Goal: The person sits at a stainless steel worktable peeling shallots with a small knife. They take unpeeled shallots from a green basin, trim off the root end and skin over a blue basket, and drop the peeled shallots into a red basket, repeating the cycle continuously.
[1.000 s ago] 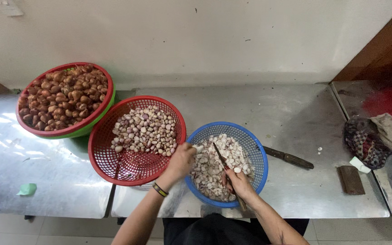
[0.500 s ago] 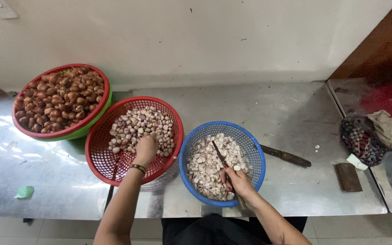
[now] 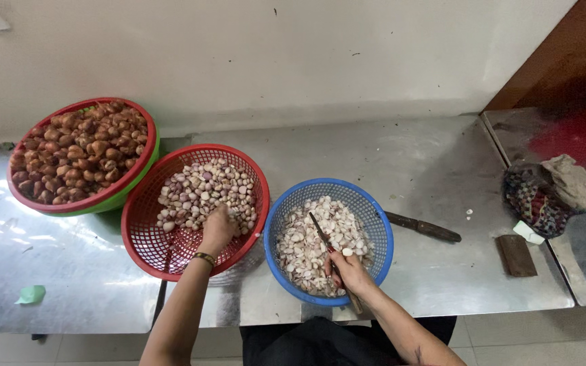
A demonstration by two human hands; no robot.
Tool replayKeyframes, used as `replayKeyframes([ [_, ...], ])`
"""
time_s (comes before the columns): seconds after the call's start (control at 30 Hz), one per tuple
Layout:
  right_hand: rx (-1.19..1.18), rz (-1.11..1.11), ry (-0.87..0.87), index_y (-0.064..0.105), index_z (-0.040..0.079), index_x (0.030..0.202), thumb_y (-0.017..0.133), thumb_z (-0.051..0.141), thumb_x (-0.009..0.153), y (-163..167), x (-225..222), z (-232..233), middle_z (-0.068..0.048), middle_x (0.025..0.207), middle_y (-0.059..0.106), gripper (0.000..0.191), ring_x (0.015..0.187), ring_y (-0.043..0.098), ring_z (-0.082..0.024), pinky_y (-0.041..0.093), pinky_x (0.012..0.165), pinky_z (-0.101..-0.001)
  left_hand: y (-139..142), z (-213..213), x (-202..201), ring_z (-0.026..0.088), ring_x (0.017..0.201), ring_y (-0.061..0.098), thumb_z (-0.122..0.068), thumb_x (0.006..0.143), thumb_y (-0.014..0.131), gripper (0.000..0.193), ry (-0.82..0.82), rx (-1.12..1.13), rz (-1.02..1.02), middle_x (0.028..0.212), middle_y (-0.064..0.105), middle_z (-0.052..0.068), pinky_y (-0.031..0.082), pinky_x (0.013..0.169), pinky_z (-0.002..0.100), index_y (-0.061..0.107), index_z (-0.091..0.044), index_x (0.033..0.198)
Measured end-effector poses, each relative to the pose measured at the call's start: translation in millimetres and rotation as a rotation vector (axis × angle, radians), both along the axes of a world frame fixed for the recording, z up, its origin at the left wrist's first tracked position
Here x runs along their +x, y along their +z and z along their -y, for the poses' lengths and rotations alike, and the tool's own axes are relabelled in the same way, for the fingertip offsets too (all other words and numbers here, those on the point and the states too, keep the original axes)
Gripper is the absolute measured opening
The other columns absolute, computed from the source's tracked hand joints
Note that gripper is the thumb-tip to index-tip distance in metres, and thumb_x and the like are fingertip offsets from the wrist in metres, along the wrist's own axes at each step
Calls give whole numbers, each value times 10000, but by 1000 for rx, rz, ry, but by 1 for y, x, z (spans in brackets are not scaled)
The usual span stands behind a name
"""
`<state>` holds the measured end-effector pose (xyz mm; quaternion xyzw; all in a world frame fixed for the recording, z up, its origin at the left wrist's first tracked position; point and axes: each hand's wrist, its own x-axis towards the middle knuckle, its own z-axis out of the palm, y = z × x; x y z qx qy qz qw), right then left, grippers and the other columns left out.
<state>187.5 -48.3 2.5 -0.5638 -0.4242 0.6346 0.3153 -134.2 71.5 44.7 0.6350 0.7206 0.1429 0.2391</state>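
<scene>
Head camera looks down on a steel tabletop (image 3: 442, 176) set against a pale wall, where a person works with both bare hands. Largest of the things on it, at far left, is a red basket nested in a green one (image 3: 84, 157), heaped with brown unpeeled shallots. Just beside it, nearer the person, a red mesh basket (image 3: 194, 210) holds pale pink-and-white peeled bulbs (image 3: 201, 190); the left hand (image 3: 217, 230) reaches into this basket, fingers curled down onto the bulbs at the pile's near edge, though whether they have closed on one cannot be told. A blue mesh basket (image 3: 329, 240) to the right, touching the red one, holds whitish trimmings and skins (image 3: 306, 247). The right hand (image 3: 348, 272) rests at its near rim, fingers clamped around the handle of a small knife (image 3: 321, 234) whose blade points up across the trimmings. A second, dark-handled knife (image 3: 422, 227) lies on the tabletop just right of the blue basket. Farther right sit a crumpled patterned cloth (image 3: 551, 193) and a small brown block (image 3: 515, 255). A green scrap (image 3: 32, 294) lies at left.
</scene>
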Motion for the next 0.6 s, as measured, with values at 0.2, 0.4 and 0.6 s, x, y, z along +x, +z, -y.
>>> replayKeyframes([
  [0.2, 35, -222, -2, 618, 44, 815, 378, 354, 1087, 8, -10, 8, -13, 630, 563, 477, 482, 450, -97, 390, 459, -279, 1, 25, 47, 100, 768, 665, -127, 957, 647, 191, 46, -231, 911, 1000, 716, 86, 598, 658, 230, 655, -24, 1118],
  [0.4, 110, -361, -7, 595, 47, 887, 387, 367, 1071, 8, -16, 14, -41, 712, 610, 424, 498, 484, -101, 406, 452, -275, -42, 60, 125, 69, 507, 521, -183, 951, 732, 190, 5, -233, 1282, 689, 624, -2, 407, 436, 231, 741, -6, 1019],
  [0.6, 204, -254, 61, 588, 46, 910, 381, 360, 1093, -4, -7, 16, -40, 748, 618, 418, 522, 495, -97, 412, 466, -265, -51, 71, 129, 82, 532, 576, -122, 950, 732, 166, -128, -217, 1290, 718, 681, 20, 455, 474, 243, 717, 39, 989],
])
